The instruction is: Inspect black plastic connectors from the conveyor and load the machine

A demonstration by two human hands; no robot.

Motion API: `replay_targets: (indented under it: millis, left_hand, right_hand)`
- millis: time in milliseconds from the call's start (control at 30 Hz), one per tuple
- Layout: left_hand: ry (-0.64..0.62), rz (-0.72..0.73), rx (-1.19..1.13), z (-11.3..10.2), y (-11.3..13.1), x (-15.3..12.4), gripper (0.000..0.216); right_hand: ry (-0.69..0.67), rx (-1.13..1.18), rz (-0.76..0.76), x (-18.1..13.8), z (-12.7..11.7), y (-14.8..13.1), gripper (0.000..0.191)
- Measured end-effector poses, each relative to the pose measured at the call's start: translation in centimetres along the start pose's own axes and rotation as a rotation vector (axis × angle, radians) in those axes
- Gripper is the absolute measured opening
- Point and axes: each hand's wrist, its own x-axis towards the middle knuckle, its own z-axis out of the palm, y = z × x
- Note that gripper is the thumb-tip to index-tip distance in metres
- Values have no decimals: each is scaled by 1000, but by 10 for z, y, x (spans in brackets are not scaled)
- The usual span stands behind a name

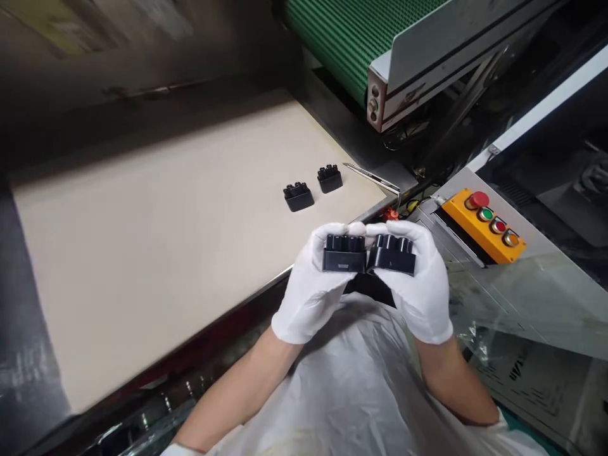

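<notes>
One cream-topped work table (142,253) lies beside a green conveyor belt (346,44) and an orange push-button box (482,227), with a pair of steel tweezers (373,178) at its far corner. Two white-gloved hands are held together over the table's near edge, the left hand (311,285) clamped on one black plastic block (344,253) and the right hand (418,285) on a second black plastic block (392,254), the blocks touching end to end. Two further black blocks, the nearer black block (298,196) and the farther black block (329,178), rest just apart on the tabletop.

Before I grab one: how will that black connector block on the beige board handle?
The black connector block looks like stiff moulded plastic, probably light. Its flat base suggests it won't roll. Its small raised posts may be the most fragile part.
</notes>
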Motion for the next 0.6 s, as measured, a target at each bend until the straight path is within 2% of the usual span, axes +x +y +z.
replay_targets:
  millis: [133, 300, 400, 600]
  left_hand:
    - [-14, 2, -12, -3, -2, -2, 51]
    - [3, -8, -20, -2, -4, 5, 51]
    - [-37, -32, -38, 3, -5, 12, 49]
    - [-55, -30, -13, 15, -6, 22, 50]
  right_hand:
    - [-28, 3, -4, -6, 4, 3, 42]
    - [-54, 19, 17, -4, -4, 9, 44]
    - [-53, -58, 15, 1, -8, 4, 44]
    - [13, -127, -21, 14, -9, -6, 60]
